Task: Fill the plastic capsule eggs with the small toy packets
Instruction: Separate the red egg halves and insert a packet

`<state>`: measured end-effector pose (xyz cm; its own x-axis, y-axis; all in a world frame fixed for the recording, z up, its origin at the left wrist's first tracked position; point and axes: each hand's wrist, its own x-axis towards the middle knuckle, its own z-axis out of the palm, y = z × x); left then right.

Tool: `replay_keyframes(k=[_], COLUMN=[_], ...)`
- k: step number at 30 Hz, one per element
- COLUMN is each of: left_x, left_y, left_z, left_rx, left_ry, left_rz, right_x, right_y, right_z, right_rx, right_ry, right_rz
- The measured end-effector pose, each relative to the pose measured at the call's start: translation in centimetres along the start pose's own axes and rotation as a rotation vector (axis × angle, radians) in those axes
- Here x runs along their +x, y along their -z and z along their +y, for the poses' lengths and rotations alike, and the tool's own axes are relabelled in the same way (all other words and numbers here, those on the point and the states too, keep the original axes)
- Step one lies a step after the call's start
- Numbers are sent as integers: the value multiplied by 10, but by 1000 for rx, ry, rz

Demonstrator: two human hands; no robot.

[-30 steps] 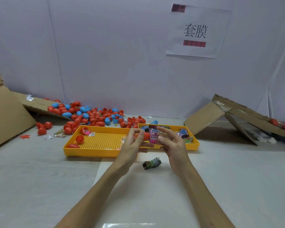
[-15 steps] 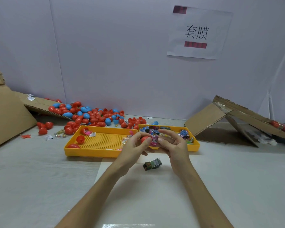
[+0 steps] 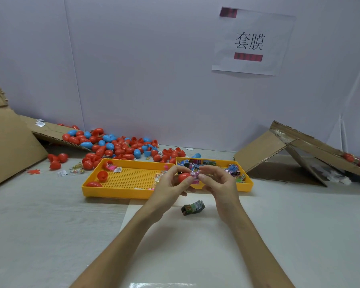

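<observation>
Just against egg (image 3: pixel 184 177), packet (image 3: pixel 195 177) between fingers (image 3: pixel 211 169).

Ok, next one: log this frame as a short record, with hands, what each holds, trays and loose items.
left hand: grips red capsule
right hand: pinches pink packet, touching the capsule
packet state: mostly visible, not yet inside
left tray: yellow, perforated floor, a few red capsule pieces
right tray: yellow, holds toy packets
table: dark packet lies loose below the hands
back: egg pile, red and blue, by the wall
</observation>
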<state>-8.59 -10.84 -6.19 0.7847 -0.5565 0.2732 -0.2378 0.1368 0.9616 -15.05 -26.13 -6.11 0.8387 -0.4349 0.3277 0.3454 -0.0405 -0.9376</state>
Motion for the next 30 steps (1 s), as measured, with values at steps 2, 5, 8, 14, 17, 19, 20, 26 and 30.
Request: replay_keyframes(k=[2,5,8,14,17,19,20,26,30], left_x=[0,1,0,0,0,0,0,0,0], left_y=[0,0,1,1,2,2,3,2,2], left_z=[0,-1,-1,-1,-1,0,1,3,3], left_rx=[-1,0,-21,-29,-58,-76,-79,-47,-20], left_ry=[3,-2,-1,0,-18,-33,-41,-59,-48], left_rz=[6,23,33,43,78,95,102,131,128], right_x=[-1,-1,-1,0,-1,-1,-1,-1,0], right_y=[-1,-1,-2,-6,-6,-6,-7,-7,-6], right_z=[-1,0,1,5,6,7,7,8,8], right_rx=[-7,-45,-86,-215,-251,-277,-291,-304,-317], right_ry=[11,45,81,154,221,251,255,278,289], right_rz=[-9,-12,-22,-4,0,-28,-40,4,9])
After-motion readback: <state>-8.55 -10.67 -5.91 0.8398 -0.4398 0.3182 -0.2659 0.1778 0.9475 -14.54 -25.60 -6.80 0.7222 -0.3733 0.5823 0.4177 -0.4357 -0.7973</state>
